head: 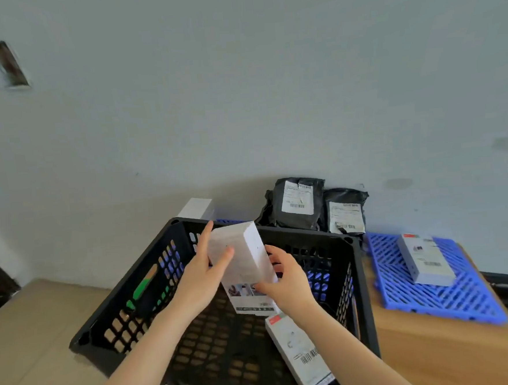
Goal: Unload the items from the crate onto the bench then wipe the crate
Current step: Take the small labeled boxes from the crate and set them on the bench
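Observation:
A black slotted crate (358, 281) fills the lower middle of the head view. Above its inside, both hands hold a tall white box (245, 259) with small pictures near its lower end. My left hand (204, 271) grips the box's left side, thumb across the front. My right hand (285, 277) holds its lower right edge. A second white box (300, 354) with a red tab and a barcode lies inside the crate at the lower right. On the wooden bench (438, 350) lies a blue grid mat (464, 295) bearing a grey-white box (426, 260).
Two black mailer bags (298, 204) (346, 213) with white labels lean against the wall behind the crate. A white box (195, 208) stands behind the crate's far left corner. Tiled floor (30, 328) lies to the left. A green and tan shape (142, 287) shows through the crate's left wall.

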Tool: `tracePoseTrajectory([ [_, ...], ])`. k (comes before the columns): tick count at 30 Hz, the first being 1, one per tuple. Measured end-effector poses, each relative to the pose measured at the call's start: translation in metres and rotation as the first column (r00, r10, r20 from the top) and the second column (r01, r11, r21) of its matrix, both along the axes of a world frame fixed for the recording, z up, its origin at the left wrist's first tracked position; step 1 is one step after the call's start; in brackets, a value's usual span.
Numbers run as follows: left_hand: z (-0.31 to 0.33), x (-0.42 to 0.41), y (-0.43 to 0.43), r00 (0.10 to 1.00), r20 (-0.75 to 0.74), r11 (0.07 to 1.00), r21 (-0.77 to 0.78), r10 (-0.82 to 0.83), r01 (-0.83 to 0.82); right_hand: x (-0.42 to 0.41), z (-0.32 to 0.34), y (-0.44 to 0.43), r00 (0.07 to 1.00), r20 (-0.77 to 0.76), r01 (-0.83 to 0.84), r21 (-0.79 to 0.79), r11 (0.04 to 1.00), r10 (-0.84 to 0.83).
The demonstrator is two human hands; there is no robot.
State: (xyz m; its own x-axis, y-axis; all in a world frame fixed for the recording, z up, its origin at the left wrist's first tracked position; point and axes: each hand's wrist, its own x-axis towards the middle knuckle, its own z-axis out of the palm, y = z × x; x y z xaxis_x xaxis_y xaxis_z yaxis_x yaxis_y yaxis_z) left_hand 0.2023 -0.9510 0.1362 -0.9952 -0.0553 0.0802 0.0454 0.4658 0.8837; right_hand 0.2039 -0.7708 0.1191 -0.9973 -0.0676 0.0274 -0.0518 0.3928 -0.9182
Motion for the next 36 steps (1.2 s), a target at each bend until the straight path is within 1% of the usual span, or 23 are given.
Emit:
tracePoseTrajectory([
  [3, 0.023, 0.011, 0.033, 0.999, -0.037, 0.993, 0.117, 0.017, -0.013, 0.021, 0.018, 0.038, 0.984, -0.161, 0.077, 0.004, 0.997, -0.076],
  [5, 0.035, 0.017, 0.057, 0.998, -0.058, 0.987, 0.163, -0.002, 0.011, 0.035, 0.026, 0.063, 0.962, -0.239, 0.138, 0.007, 0.99, -0.132],
  [8, 0.045, 0.025, 0.091, 0.989, -0.051, 0.977, 0.16, -0.137, 0.144, 0.053, 0.033, 0.099, 0.904, -0.356, 0.276, 0.062, 0.959, -0.237],
  [10, 0.049, 0.029, 0.116, 0.969, -0.025, 0.955, 0.164, -0.247, 0.248, 0.062, 0.035, 0.126, 0.857, -0.398, 0.384, 0.066, 0.921, -0.329],
  [11, 0.05, 0.031, 0.129, 0.957, -0.022, 0.944, 0.154, -0.29, 0.29, 0.066, 0.036, 0.14, 0.846, -0.393, 0.41, 0.047, 0.911, -0.36],
  [14, 0.05, 0.029, 0.174, 0.924, -0.062, 0.92, 0.093, -0.377, 0.382, 0.077, 0.036, 0.184, 0.852, -0.337, 0.415, -0.031, 0.909, -0.4],
  [18, 0.046, 0.023, 0.232, 0.901, -0.102, 0.898, 0.087, -0.422, 0.431, 0.088, 0.031, 0.24, 0.83, -0.315, 0.463, -0.069, 0.884, -0.46],
  [22, 0.041, 0.012, 0.286, 0.881, -0.112, 0.88, 0.073, -0.46, 0.469, 0.088, 0.028, 0.291, 0.828, -0.286, 0.485, -0.069, 0.872, -0.483],
  [24, 0.036, 0.003, 0.31, 0.878, -0.115, 0.877, 0.075, -0.465, 0.475, 0.084, 0.025, 0.314, 0.838, -0.249, 0.478, -0.094, 0.873, -0.485],
  [28, 0.019, -0.025, 0.358, 0.87, -0.103, 0.868, 0.074, -0.483, 0.491, 0.063, 0.019, 0.353, 0.856, -0.145, 0.461, -0.225, 0.859, -0.497],
  [31, 0.003, -0.054, 0.394, 0.871, -0.094, 0.87, 0.066, -0.482, 0.488, 0.035, 0.011, 0.381, 0.864, -0.013, 0.466, -0.364, 0.807, -0.504],
  [33, -0.009, -0.077, 0.417, 0.875, -0.094, 0.876, 0.046, -0.475, 0.481, 0.013, 0.002, 0.4, 0.871, 0.034, 0.464, -0.378, 0.801, -0.489],
  [36, -0.033, -0.112, 0.45, 0.885, -0.084, 0.886, 0.026, -0.459, 0.462, -0.027, -0.015, 0.426, 0.884, 0.043, 0.456, -0.311, 0.834, -0.466],
])
